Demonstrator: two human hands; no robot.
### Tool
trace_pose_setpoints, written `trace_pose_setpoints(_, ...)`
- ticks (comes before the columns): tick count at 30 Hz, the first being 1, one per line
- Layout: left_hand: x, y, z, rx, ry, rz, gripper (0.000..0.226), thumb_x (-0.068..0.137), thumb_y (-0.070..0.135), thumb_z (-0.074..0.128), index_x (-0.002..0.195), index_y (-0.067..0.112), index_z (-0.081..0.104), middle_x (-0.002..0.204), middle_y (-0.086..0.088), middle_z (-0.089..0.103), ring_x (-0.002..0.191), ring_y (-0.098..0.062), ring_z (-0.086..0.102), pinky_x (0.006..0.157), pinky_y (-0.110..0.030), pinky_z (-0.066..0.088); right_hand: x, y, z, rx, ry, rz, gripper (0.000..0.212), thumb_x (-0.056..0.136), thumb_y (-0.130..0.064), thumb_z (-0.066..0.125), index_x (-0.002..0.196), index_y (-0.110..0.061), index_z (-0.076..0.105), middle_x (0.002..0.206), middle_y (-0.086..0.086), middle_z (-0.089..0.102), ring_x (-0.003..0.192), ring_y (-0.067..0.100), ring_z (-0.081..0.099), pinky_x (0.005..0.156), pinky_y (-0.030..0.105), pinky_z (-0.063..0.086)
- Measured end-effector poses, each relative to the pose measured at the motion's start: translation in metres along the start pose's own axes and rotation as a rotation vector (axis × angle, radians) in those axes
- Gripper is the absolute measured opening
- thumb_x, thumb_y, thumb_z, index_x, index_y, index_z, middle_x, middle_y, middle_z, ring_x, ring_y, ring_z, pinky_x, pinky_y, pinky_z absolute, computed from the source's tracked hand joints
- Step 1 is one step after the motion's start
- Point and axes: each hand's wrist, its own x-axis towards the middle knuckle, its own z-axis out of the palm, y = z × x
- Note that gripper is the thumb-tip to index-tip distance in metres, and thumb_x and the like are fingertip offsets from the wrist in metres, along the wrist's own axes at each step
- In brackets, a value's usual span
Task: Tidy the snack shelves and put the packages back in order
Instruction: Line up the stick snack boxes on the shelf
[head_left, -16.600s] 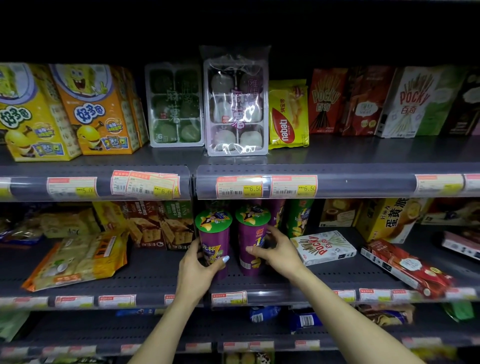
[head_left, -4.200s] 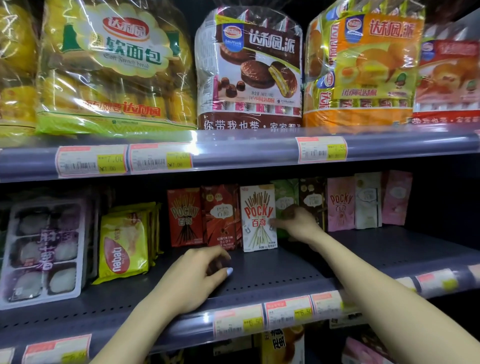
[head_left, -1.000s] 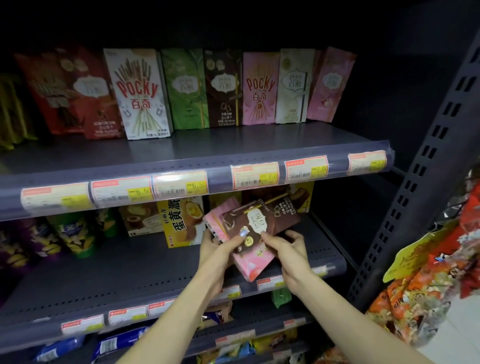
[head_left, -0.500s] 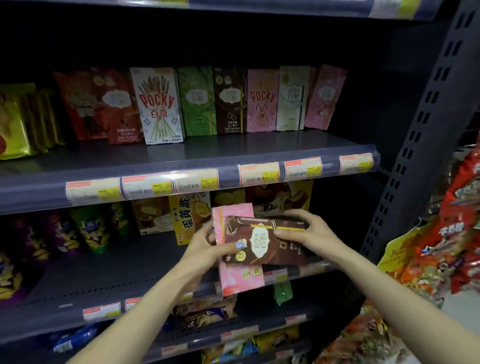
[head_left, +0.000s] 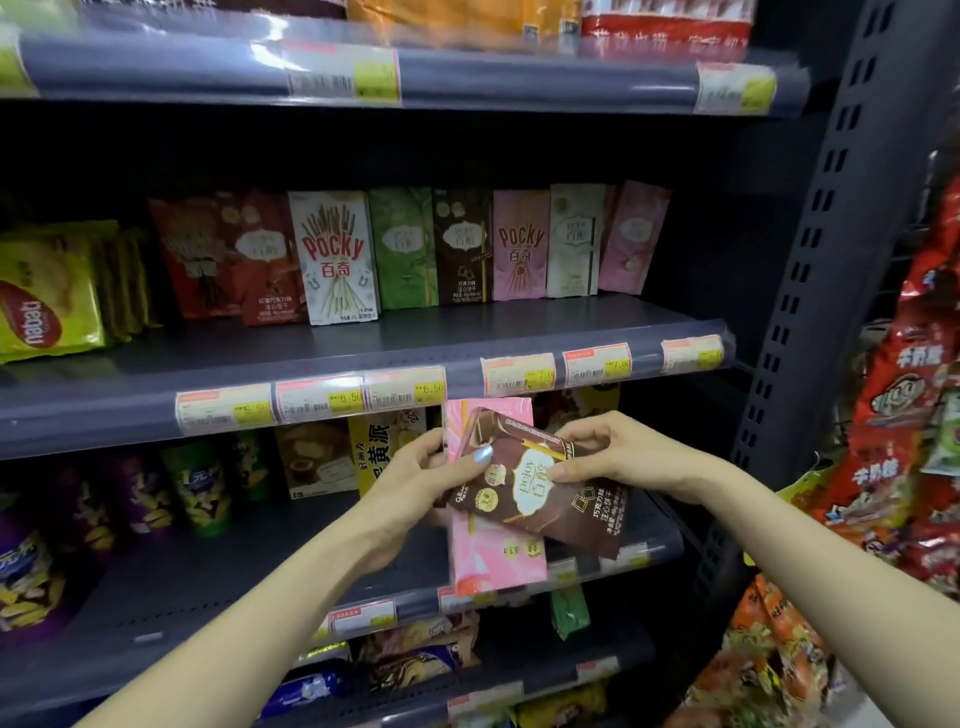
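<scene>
I hold two flat snack boxes in front of the lower shelf. A pink box (head_left: 493, 556) stands upright behind a brown Pejoy box (head_left: 550, 499) that lies tilted across it. My left hand (head_left: 415, 483) grips both from the left, thumb pressed on the brown box's face. My right hand (head_left: 618, 457) pinches the brown box's upper right edge. Above them a row of upright Pocky boxes (head_left: 337, 260) stands on the middle shelf (head_left: 332, 343).
Yellow wafer bags (head_left: 47, 296) sit at the left of the middle shelf. Purple and green snack cups (head_left: 192, 488) and a yellow pie box (head_left: 379, 452) stand on the lower shelf (head_left: 208, 577). A dark perforated upright (head_left: 810, 291) and hanging red bags (head_left: 914, 395) are at the right.
My view has tilted upward. The brown box has turned from lying level to slanting down to the right across the pink box. Both hands still hold the boxes.
</scene>
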Motion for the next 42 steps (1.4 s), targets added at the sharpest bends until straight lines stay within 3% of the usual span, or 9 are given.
trace_pose_setpoints(6, -0.006, 0.022, 0.005, -0.036, -0.030, 0.028, 0.040, 0.085, 0.042, 0.054, 0.113, 0.016, 0.064, 0.098, -0.004, 0.072, 0.081, -0.015, 0.064, 0.074, -0.035, 0.053, -0.019, -0.013, -0.011, 0.087, 0.006, -0.072, 0.032, 0.081, -0.017, 0.072, 0.109, -0.004, 0.064, 0.102, 0.014, 0.074, 0.094, 0.031, 0.071, 0.085, 0.040, 0.056)
trace_pose_setpoints(10, 0.000, 0.045, 0.010, -0.039, 0.040, 0.080, 0.024, 0.099, 0.025, 0.046, 0.110, 0.012, 0.064, 0.077, 0.002, 0.070, 0.062, -0.010, 0.059, 0.053, -0.022, 0.043, -0.025, -0.023, -0.020, 0.178, 0.056, -0.142, 0.036, 0.076, -0.018, 0.076, 0.107, -0.004, 0.066, 0.104, 0.014, 0.073, 0.094, 0.029, 0.071, 0.084, 0.036, 0.057)
trace_pose_setpoints(13, 0.006, 0.062, 0.013, -0.060, 0.070, 0.127, 0.024, 0.098, 0.025, 0.049, 0.109, 0.012, 0.065, 0.082, -0.005, 0.072, 0.060, -0.014, 0.059, 0.047, -0.022, 0.035, -0.023, -0.030, -0.024, 0.269, 0.083, -0.184, 0.038, 0.077, -0.017, 0.072, 0.113, -0.006, 0.066, 0.107, 0.013, 0.072, 0.098, 0.028, 0.069, 0.087, 0.034, 0.056)
trace_pose_setpoints(16, 0.012, 0.078, 0.021, -0.096, 0.033, 0.168, 0.030, 0.086, 0.038, 0.056, 0.093, 0.014, 0.072, 0.082, -0.006, 0.073, 0.061, -0.016, 0.066, 0.054, -0.026, 0.050, -0.020, -0.039, -0.027, 0.323, 0.113, -0.229, 0.043, 0.076, -0.017, 0.070, 0.116, -0.006, 0.063, 0.109, 0.014, 0.072, 0.101, 0.031, 0.068, 0.089, 0.036, 0.056)
trace_pose_setpoints(19, 0.017, 0.091, 0.022, -0.164, -0.032, 0.190, 0.032, 0.090, 0.021, 0.054, 0.069, 0.008, 0.074, 0.075, -0.013, 0.070, 0.068, -0.023, 0.068, 0.063, -0.028, 0.055, -0.016, -0.045, -0.032, 0.361, 0.154, -0.280, 0.043, 0.075, -0.018, 0.071, 0.114, -0.003, 0.063, 0.109, 0.016, 0.071, 0.101, 0.033, 0.068, 0.092, 0.040, 0.054)
trace_pose_setpoints(21, 0.019, 0.096, 0.018, -0.197, -0.103, 0.215, 0.024, 0.089, 0.013, 0.050, 0.093, 0.004, 0.072, 0.100, -0.018, 0.070, 0.091, -0.030, 0.067, 0.078, -0.032, 0.055, -0.012, -0.050, -0.035, 0.387, 0.187, -0.309, 0.041, 0.074, -0.019, 0.072, 0.111, -0.003, 0.064, 0.106, 0.016, 0.072, 0.096, 0.030, 0.069, 0.088, 0.038, 0.055)
trace_pose_setpoints(24, 0.020, 0.102, 0.005, -0.207, -0.281, 0.253, 0.051, 0.078, 0.010, 0.047, 0.125, 0.019, 0.061, 0.131, -0.014, 0.060, 0.119, -0.033, 0.057, 0.097, -0.045, 0.049, -0.006, -0.058, -0.040, 0.446, 0.212, -0.326, 0.037, 0.077, -0.018, 0.071, 0.110, -0.002, 0.065, 0.105, 0.017, 0.072, 0.093, 0.028, 0.069, 0.086, 0.038, 0.055)
trace_pose_setpoints(33, 0.073, 0.133, 0.002, -0.071, -0.091, 0.294, 0.057, 0.073, -0.007, 0.069, 0.122, 0.019, 0.060, 0.112, -0.016, 0.070, 0.088, -0.030, 0.071, 0.067, -0.033, 0.058, 0.025, -0.082, -0.067, 0.454, 0.278, -0.314, 0.031, 0.084, -0.021, 0.070, 0.108, -0.002, 0.066, 0.100, 0.014, 0.074, 0.087, 0.025, 0.071, 0.075, 0.031, 0.058)
trace_pose_setpoints(42, 0.117, 0.129, -0.008, -0.172, 0.059, 0.310, 0.070, 0.060, -0.001, 0.067, 0.127, 0.013, 0.054, 0.110, -0.015, 0.070, 0.088, -0.026, 0.071, 0.066, -0.032, 0.059, 0.036, -0.074, -0.105, 0.503, 0.441, -0.278, 0.036, 0.084, -0.024, 0.071, 0.109, 0.001, 0.064, 0.093, 0.014, 0.075, 0.076, 0.021, 0.071, 0.064, 0.027, 0.056)
